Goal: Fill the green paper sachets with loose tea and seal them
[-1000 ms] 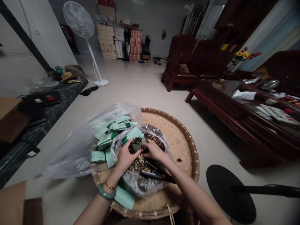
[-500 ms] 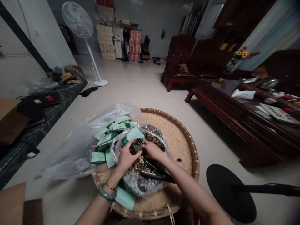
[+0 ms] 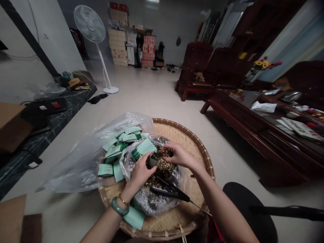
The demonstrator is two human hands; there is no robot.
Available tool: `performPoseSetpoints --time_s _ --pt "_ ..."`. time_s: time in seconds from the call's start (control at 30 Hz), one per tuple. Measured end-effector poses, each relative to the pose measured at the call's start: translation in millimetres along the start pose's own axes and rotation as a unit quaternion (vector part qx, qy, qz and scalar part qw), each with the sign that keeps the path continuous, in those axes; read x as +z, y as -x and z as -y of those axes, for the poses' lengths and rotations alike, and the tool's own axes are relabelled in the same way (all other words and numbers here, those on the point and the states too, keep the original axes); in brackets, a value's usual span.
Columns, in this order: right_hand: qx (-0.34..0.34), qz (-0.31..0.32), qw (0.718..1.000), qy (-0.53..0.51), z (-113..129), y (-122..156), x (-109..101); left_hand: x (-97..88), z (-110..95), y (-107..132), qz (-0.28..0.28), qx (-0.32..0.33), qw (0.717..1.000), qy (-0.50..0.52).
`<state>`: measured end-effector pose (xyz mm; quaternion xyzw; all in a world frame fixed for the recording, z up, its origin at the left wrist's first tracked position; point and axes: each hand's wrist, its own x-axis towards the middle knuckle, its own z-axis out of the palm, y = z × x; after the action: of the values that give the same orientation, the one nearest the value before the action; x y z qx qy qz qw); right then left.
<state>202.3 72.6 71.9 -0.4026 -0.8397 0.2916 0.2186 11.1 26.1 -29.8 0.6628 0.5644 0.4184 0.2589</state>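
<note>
Left hand [image 3: 140, 172]: fingers grasping small grey-green pouch [image 3: 152, 160], over the bag's centre.
Right hand [image 3: 178, 155]: 2 o'clock of pouch; fingers curled onto brown dried leaves [image 3: 164, 167], grip unclear.
Leaves: inside clear plastic bag [image 3: 152, 202] on round woven bamboo tray [image 3: 194, 141].

Dim indoor shot, soft light from the far end and right side. Strong wide-angle bending at edges, dark corners. Mild glare on plastic bag [image 3: 83, 158].

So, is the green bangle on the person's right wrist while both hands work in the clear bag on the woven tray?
Not quite: the head view shows the green bangle on the left wrist. The left hand and right hand do both work in the clear bag on the woven tray.
</note>
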Motion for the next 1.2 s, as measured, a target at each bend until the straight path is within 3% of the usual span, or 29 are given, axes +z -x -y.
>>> performPoseSetpoints --time_s 0.13,0.27,0.83,1.0,1.2 --pt "-0.026 0.026 0.997 0.061 21.9 -7.1 -1.6 1.4 -4.8 -1.5 0.002 0.014 1.0 -0.011" --pt "-0.062 0.039 0.995 0.075 28.1 -8.8 4.1 1.4 -2.3 -1.7 -0.008 0.01 1.0 -0.019" --pt "-0.058 -0.009 0.996 0.063 19.6 -6.1 21.1 4.6 5.8 0.6 0.001 0.002 1.0 -0.018" --pt "-0.054 -0.049 0.997 0.036 17.7 -4.5 19.5 4.2 5.0 1.0 0.005 0.01 1.0 -0.02" --pt "-0.085 -0.067 0.994 0.005 16.5 -4.4 28.1 4.9 3.7 0.8 0.001 0.015 1.0 -0.011"
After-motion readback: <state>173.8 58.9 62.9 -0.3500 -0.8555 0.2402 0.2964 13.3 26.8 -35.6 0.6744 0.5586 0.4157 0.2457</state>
